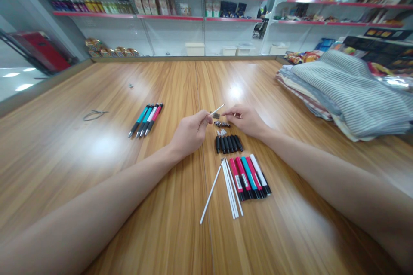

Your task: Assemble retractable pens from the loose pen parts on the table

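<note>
White plastic, the ink refill (218,109) hovers just beyond the black grips (229,143), pinched at one end by the closed fingers of the left hand (190,133). It looks light, thin, bendy and slick, so it is probably best held near the tip. The right hand (245,120) curls beside it; whether it grips anything I cannot tell.

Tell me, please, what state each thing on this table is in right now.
Left hand: pinching a white refill, tilted up off the table.
Right hand: fingers curled by the refill's tip; grip unclear.
Assembled pens: whole, lying side by side.
Pen barrels: in a row.
Black grip pieces: unattached, in a row.
Loose refills: flat, one askew.
Cloth: folded, stacked.
</note>
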